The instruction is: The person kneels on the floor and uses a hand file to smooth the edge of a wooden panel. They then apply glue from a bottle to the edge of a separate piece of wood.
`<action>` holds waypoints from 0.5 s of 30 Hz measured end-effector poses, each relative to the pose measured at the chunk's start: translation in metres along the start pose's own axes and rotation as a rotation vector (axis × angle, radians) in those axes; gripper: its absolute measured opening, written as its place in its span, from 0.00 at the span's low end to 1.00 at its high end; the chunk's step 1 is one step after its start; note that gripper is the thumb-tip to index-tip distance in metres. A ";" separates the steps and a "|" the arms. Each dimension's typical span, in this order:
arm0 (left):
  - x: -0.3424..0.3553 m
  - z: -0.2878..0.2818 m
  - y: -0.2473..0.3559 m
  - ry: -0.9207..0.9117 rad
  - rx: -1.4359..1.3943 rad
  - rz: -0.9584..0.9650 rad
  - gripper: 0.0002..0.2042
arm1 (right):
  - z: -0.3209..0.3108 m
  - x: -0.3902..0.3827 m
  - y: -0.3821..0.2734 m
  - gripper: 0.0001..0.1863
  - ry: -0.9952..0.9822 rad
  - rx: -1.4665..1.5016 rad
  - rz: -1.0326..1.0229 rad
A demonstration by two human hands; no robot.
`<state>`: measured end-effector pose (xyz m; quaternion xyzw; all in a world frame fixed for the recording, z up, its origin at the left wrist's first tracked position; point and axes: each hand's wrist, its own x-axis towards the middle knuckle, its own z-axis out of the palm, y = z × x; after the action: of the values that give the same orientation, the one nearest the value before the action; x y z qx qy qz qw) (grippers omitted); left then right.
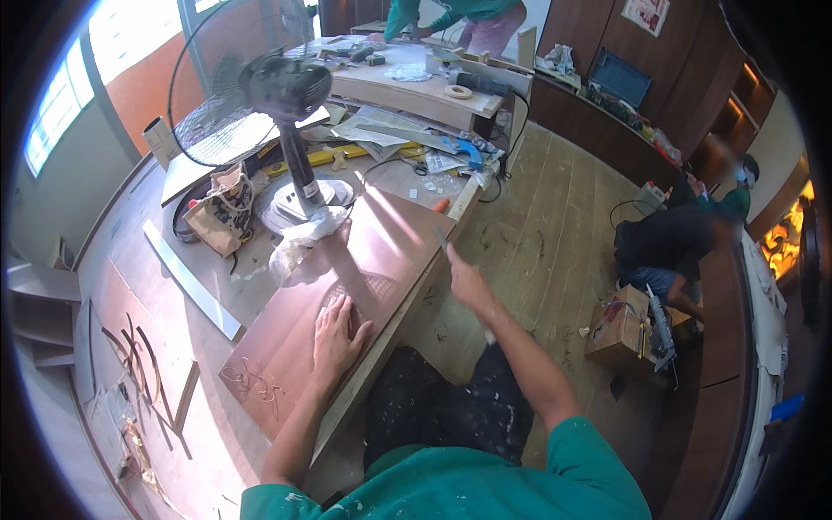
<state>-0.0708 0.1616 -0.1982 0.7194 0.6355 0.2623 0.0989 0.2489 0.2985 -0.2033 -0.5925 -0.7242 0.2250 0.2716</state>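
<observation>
My left hand (338, 340) lies flat on a brown wood-faced panel (290, 368), fingers stretched forward. The panel rests along the near edge of the workbench, with loose thin curled strips (253, 386) on its near left end. My right hand (469, 284) is closed round a thin, flat grey tool (443, 239), whose end points up by the panel's right edge. Whether it is a file or a blade I cannot tell. An orange handle (442, 205) lies at the bench edge just beyond it.
A standing fan (290, 87) and crumpled plastic (303, 243) sit beyond the panel. A canvas tool bag (224, 208) and a pale strip (192, 282) lie left. A yellow level (347, 154) lies farther back. Co-workers (672, 243) crouch right, near a cardboard box (620, 329); another person (451, 16) stands behind.
</observation>
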 end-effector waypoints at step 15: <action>-0.007 -0.019 0.003 -0.091 0.044 0.000 0.42 | 0.051 -0.045 -0.007 0.33 0.134 0.072 -0.229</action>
<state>-0.0780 0.1502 -0.1822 0.7326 0.6359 0.2155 0.1119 0.2167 0.2531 -0.2430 -0.5096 -0.7588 0.1781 0.3645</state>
